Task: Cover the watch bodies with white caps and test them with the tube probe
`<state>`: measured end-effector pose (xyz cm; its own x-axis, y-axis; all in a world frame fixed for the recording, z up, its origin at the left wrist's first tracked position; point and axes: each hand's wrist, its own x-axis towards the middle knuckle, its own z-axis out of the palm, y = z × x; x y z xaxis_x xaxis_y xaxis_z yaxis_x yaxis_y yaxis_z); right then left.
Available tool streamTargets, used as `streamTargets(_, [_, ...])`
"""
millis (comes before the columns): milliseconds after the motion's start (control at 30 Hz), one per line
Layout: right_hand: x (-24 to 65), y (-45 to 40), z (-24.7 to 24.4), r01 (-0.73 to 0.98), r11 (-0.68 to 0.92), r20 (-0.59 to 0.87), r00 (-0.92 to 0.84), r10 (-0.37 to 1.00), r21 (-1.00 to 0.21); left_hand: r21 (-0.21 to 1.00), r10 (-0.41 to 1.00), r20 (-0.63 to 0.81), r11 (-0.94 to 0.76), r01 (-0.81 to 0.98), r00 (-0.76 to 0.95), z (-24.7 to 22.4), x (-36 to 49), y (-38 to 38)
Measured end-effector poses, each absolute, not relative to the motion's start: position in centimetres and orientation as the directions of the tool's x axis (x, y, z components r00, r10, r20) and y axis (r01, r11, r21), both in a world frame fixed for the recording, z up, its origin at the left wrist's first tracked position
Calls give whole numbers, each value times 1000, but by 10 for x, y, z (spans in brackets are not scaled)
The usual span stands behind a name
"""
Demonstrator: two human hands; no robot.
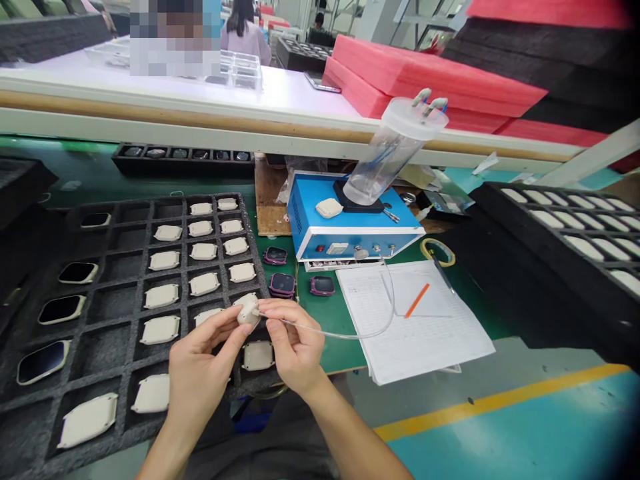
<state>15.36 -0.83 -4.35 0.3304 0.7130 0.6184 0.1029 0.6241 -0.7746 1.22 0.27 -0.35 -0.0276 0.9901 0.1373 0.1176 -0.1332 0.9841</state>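
Note:
Between the fingertips of my left hand [203, 363] is a cream watch case [247, 311], held up over the near right corner of a black foam tray [117, 310]. My right hand [296, 343] pinches the end of a clear thin tube [345, 335] against the side of that case. From there the tube curves right and up to the front of a blue machine [350, 237]. Several more cream watch cases [161, 329] lie in the tray's compartments, and a few with dark screens [44, 362] sit along its left side.
Purple-framed watches [282, 285] lie right of the tray. A clear cylinder [385, 157] and a loose cream case [329, 208] stand on the machine. Paper sheets [415, 320] with an orange strip, tape [451, 252] and a second tray [575, 220] are to the right. People are beyond the shelf.

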Motion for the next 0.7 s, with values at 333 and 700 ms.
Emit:
streamTargets(333, [153, -10, -46, 93, 612, 604, 332, 724, -785, 987, 991, 128, -123, 106, -42, -5, 13, 2])
streamTargets(700, [153, -8, -44, 129, 609, 612, 338, 715, -782, 992, 995, 92, -88, 90, -44, -1, 14, 2])
